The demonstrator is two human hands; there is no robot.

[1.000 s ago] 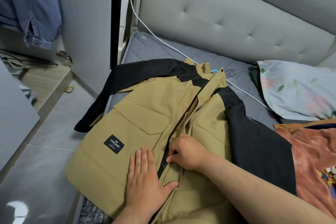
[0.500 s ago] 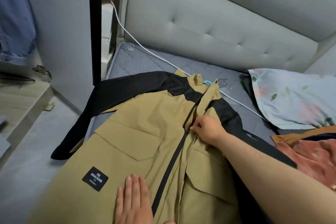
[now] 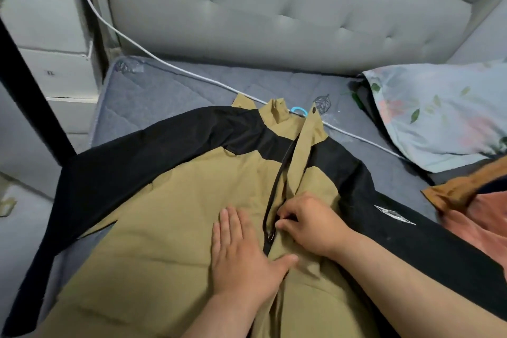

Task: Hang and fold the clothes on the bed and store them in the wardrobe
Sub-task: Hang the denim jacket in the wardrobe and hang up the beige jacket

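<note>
Jacket point(image 3: 178, 200) flat on mattress point(image 3: 164, 96), hanger hook point(image 3: 297, 110) at collar. Left hand point(image 3: 241, 252) flat, pinning front panel; right hand point(image 3: 310, 225) pinching placket beside zip point(image 3: 276, 175). Hold panel taut, pull straight (flap may snag).

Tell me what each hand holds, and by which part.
The right hand pinches the jacket at its zipper edge, mid-chest; left hand lies flat on it, gripping nothing.
</note>
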